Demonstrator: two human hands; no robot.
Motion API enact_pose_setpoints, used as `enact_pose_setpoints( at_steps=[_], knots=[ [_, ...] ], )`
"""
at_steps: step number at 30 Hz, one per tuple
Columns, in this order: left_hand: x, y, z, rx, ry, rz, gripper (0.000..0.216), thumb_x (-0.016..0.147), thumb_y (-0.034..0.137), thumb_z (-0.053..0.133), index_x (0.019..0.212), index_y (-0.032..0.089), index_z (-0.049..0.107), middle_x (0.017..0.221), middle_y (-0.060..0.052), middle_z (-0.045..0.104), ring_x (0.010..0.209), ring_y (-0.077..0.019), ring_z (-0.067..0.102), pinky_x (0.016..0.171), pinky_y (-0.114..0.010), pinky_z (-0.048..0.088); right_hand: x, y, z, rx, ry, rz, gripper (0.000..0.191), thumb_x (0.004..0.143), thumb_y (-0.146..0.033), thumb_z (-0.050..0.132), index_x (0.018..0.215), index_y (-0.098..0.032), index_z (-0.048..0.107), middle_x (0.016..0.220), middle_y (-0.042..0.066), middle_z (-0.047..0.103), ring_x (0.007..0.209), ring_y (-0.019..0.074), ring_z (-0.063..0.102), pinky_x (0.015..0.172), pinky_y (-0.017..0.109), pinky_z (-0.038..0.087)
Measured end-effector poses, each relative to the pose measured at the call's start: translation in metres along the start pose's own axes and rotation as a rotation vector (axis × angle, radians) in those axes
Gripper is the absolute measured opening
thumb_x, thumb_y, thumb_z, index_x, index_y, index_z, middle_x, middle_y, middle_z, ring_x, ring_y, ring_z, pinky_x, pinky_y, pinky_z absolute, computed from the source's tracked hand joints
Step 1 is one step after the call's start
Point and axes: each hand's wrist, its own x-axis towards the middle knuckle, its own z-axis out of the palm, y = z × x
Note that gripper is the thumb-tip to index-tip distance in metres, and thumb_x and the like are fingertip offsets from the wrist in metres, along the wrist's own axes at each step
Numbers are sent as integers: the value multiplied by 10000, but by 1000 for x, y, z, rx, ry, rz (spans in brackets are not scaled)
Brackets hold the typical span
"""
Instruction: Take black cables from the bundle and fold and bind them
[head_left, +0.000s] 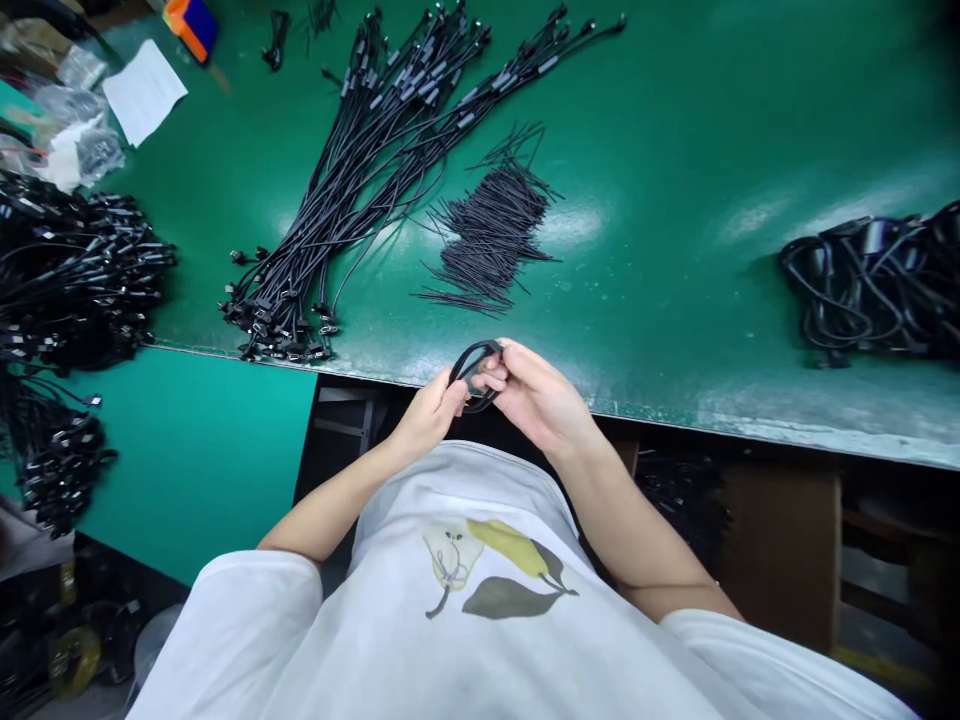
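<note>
A black cable, wound into a small coil, is held between my two hands just in front of the table edge. My left hand pinches the coil's left side between thumb and fingers. On the other side, my right hand has its fingers closed at the top right of the coil; the cable's ends are hidden there. Beyond my hands lies a heap of short, thin black ties. Left of that heap a large bundle of straight black cables is spread across the green table.
Coiled black cables are piled at the right. More cables form a big heap at the left, some on a lower green surface. A paper sheet, plastic bags and an orange-and-blue object sit at the back left.
</note>
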Motion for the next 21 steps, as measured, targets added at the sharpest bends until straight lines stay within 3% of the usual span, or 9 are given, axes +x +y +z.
enact_pose_setpoints(
  at_steps=[3, 5, 7, 9, 12, 15, 18, 21],
  knots=[
    [-1, 3, -2, 72, -113, -29, 420, 924, 551, 511, 1068, 160, 565, 723, 19, 540, 656, -119, 493, 676, -261, 409, -6, 14, 0, -141, 15, -153, 366, 733, -531, 804, 823, -220, 633, 1101, 42, 599, 990, 162, 598, 917, 303, 538],
    [-2, 7, 0, 103, -207, -50, 486, 803, 505, 698, 1119, 163, 558, 763, 24, 550, 674, -120, 493, 654, -249, 405, -11, 23, -1, -216, 37, -212, 368, 800, -560, 737, 966, -241, 657, 1277, 51, 577, 1042, 168, 612, 873, 291, 556],
    [-3, 7, 4, 180, -266, -74, 545, 686, 409, 816, 1104, 167, 562, 775, 33, 550, 675, -121, 495, 632, -243, 398, -15, 30, -2, -282, 23, -190, 417, 889, -615, 597, 1064, -238, 637, 1191, 73, 631, 837, 148, 649, 678, 277, 571],
    [-3, 4, 10, 279, -268, -94, 382, 709, 352, 790, 969, 164, 583, 729, 41, 534, 647, -119, 490, 626, -248, 395, -17, 34, -4, -369, 20, -175, 461, 911, -652, 525, 1033, -218, 624, 977, 57, 663, 617, 124, 601, 509, 264, 521],
    [-4, -4, 19, 334, -228, -46, 202, 790, 324, 690, 832, 158, 584, 728, 15, 550, 669, -134, 520, 671, -269, 432, -11, 34, -7, -557, 98, -313, 457, 829, -654, 644, 863, -201, 591, 826, 18, 607, 598, 119, 573, 491, 246, 497],
    [-3, -8, 23, 281, -152, 67, 234, 793, 288, 667, 961, 132, 623, 943, -72, 625, 872, -198, 591, 808, -313, 481, -2, 30, -7, -552, 138, -409, 454, 770, -598, 742, 890, -220, 521, 935, 3, 590, 614, 88, 558, 535, 236, 500],
    [-3, -6, 22, 200, -190, 28, 216, 858, 301, 592, 962, 121, 651, 956, -97, 666, 898, -214, 624, 848, -338, 493, 2, 20, -2, -377, 51, -293, 392, 849, -529, 691, 1027, -263, 464, 1014, -10, 581, 562, 60, 526, 504, 223, 474],
    [-2, -1, 19, 14, -390, -87, 278, 901, 382, 564, 834, 132, 665, 818, -74, 691, 793, -188, 642, 809, -332, 505, -1, 9, 3, -242, -20, -94, 379, 859, -527, 678, 1054, -266, 485, 882, -26, 554, 589, 77, 527, 482, 208, 445]
  ],
)
